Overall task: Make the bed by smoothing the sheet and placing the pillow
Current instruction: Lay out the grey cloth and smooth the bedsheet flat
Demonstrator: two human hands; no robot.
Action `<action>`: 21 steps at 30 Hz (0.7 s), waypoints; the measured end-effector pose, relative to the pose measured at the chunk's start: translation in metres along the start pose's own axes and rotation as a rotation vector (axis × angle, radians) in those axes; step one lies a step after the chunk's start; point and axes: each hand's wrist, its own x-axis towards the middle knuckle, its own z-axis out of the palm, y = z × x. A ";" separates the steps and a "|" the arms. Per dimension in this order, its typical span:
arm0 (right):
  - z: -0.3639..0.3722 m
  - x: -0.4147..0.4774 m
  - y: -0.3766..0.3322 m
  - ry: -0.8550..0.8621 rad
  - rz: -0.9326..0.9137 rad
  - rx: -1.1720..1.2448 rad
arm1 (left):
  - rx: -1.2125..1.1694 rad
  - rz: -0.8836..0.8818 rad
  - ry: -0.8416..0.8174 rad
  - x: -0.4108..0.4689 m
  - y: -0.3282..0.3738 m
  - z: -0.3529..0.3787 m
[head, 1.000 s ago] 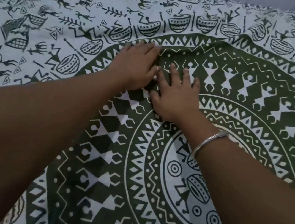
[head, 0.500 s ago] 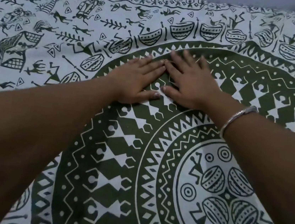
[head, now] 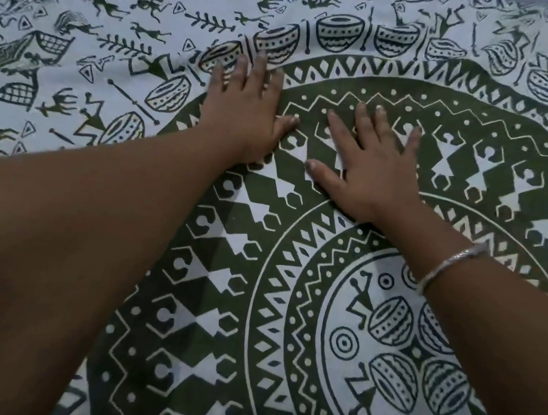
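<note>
the printed sheet [head: 80, 28] covers the bed from edge to edge of the view, pale with dark green figures, and a big green round pattern spreads from the middle out to 3 and 6 o'clock. both hands lie flat on it, palms down, holding nothing. the left hand [head: 246, 111] sits at about 11 o'clock from the centre, its fingers straight and close together, pointing to 12 o'clock, with the tips on the outer rim of the round pattern, where the cloth rises in a small crease [head: 247, 47] across the drum drawings. the right hand [head: 370, 171] lies at about 2 o'clock, just beside the left but not touching it, fingers straight and fanned apart over the ring of white figures, thumb stretched toward 9 o'clock. a silver bangle [head: 448, 263] circles the right wrist at 4 o'clock of that hand. both bare forearms reach in from 6 o'clock.
</note>
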 end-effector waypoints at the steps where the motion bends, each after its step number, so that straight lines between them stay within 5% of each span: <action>1: 0.003 -0.003 0.006 -0.038 0.034 0.009 | 0.011 0.009 0.050 -0.005 0.006 -0.006; 3: 0.002 -0.007 0.022 -0.047 0.152 0.046 | -0.010 0.149 0.118 -0.023 0.028 -0.013; 6: -0.009 -0.019 0.045 0.072 0.238 0.135 | -0.073 0.335 -0.004 -0.062 0.066 -0.004; 12: -0.002 -0.084 0.083 -0.141 0.146 0.099 | -0.066 0.134 -0.001 -0.086 0.098 -0.005; 21: -0.071 -0.189 0.132 0.007 0.120 0.202 | -0.127 0.293 -0.016 -0.140 0.231 -0.088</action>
